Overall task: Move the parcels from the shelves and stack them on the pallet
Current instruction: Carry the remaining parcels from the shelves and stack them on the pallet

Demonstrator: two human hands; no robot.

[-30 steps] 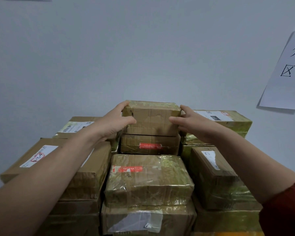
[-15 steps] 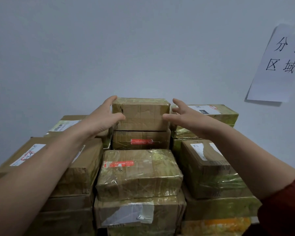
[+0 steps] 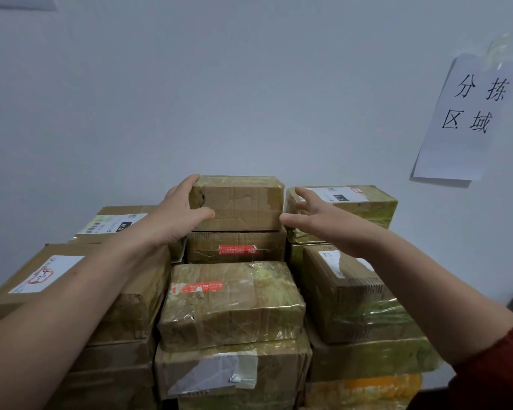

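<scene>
A small brown taped parcel point(image 3: 240, 204) lies on top of the middle stack of parcels, on a box with a red sticker point(image 3: 237, 247). My left hand point(image 3: 179, 216) holds its left end, fingers curled over the top corner and thumb across the front face. My right hand point(image 3: 313, 217) hovers just off its right end with fingers spread and straight, the thumb tip close to the lower right corner. It holds nothing.
Taped cartons are stacked tightly all around: a large one with a white label point(image 3: 71, 291) at left, a plastic-wrapped one point(image 3: 231, 303) in front, and labelled ones at right point(image 3: 344, 208). A white wall stands right behind, with a paper sign point(image 3: 468, 119) at upper right.
My right hand has come off the parcel's right end and spread its fingers. My left hand stays on the left end. The parcel has stayed on the stack.
</scene>
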